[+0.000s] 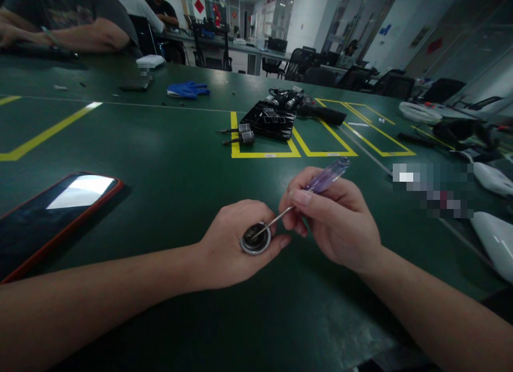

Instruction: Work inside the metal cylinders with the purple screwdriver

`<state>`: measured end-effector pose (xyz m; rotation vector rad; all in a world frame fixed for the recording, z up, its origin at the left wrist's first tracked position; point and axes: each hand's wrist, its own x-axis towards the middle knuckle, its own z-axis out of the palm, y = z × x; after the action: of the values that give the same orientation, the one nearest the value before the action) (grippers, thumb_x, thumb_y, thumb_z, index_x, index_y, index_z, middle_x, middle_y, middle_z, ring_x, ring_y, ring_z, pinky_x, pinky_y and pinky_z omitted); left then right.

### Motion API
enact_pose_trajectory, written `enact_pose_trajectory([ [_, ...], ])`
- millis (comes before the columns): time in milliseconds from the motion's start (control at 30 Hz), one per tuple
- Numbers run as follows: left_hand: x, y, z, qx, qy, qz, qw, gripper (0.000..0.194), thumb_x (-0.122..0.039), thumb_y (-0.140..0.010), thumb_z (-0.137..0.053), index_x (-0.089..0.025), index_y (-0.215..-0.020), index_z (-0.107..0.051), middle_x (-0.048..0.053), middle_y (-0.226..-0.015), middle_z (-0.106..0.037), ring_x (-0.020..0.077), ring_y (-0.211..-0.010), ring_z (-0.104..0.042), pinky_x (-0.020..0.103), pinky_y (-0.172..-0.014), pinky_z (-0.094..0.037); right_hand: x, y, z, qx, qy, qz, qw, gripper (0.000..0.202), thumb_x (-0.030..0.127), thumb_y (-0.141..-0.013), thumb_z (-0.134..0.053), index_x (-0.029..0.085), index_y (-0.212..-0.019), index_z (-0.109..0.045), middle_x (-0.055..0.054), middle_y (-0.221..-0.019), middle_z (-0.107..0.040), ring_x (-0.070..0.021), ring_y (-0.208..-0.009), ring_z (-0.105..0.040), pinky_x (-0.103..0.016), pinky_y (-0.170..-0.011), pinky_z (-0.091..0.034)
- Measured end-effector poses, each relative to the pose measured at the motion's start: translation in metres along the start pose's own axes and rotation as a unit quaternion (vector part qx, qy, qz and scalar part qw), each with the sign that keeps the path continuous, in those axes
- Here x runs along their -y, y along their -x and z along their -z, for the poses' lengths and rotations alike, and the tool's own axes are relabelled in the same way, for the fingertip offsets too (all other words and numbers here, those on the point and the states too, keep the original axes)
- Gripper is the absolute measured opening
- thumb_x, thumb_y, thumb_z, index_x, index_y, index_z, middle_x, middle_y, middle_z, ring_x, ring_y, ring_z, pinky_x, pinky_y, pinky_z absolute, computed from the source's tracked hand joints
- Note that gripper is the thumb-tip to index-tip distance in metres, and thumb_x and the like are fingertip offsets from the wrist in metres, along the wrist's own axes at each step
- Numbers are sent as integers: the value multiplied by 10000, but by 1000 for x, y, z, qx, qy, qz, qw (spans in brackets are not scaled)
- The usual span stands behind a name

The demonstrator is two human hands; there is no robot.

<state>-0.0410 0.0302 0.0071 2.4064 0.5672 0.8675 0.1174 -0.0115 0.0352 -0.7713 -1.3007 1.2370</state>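
Note:
My left hand (236, 243) is wrapped round a small round part (255, 239) with a silver rim and a dark inside, its open face turned up. Between the thumb and fingers of my right hand (332, 217) is a screwdriver (326, 175) with a clear purple handle. Its thin metal shaft slants down to the left, and the tip reaches into the dark middle of the round part. The lower side of the part is hidden in my left hand.
A phone (52, 217) in a red case lies at the left. Ahead are two small motor-like parts (246, 138), a black packet (268, 121), black tools with cables (288, 98) and a blue glove (188, 90). White objects (495, 243) stand at the right. A person sits across the table.

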Motion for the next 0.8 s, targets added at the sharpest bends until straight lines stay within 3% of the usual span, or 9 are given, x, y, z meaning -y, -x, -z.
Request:
enact_pose_trajectory([
  [133, 0, 0, 0, -13, 17, -1, 1000, 158, -241, -748, -587, -155, -647, -501, -48, -579, -522, 66, -513, -504, 188, -527, -402, 5, 2, -2, -27, 33, 43, 998, 70, 185, -815, -559, 141, -761, -557, 31, -586, -549, -56, -504, -517, -142, -435, -413],
  [267, -4, 0, 0, -20, 48, 27, 998, 125, -226, -734, -585, -141, -672, -516, -39, -578, -533, 64, -481, -498, 175, -465, -381, 11, 7, -7, -5, 140, 126, 982, 39, 130, -806, -549, 131, -780, -577, 14, -655, -541, -75, -567, -547, -180, -475, -439],
  [467, -10, 3, 1, -26, 120, 46, 991, 138, -232, -727, -576, -140, -647, -510, -19, -579, -545, 81, -485, -503, 184, -452, -396, 24, 7, -19, 36, 265, 171, 948, 23, 114, -797, -539, 118, -782, -555, 6, -673, -524, -79, -553, -538, -209, -470, -433],
  [667, -7, 6, -1, -31, 197, -7, 980, 87, -212, -755, -557, -149, -714, -514, -18, -649, -531, 87, -560, -503, 195, -513, -422, 44, -3, -32, 108, 416, 214, 877, 109, 183, -813, -558, 146, -720, -517, 18, -664, -528, -69, -587, -505, -201, -522, -424],
  [800, -8, 6, 1, -38, 225, -19, 973, 123, -242, -773, -546, -152, -700, -505, -16, -663, -532, 95, -602, -505, 214, -555, -425, 49, -6, -39, 107, 451, 250, 850, 157, 213, -818, -558, 148, -686, -504, 5, -672, -552, -77, -590, -501, -213, -516, -418],
])
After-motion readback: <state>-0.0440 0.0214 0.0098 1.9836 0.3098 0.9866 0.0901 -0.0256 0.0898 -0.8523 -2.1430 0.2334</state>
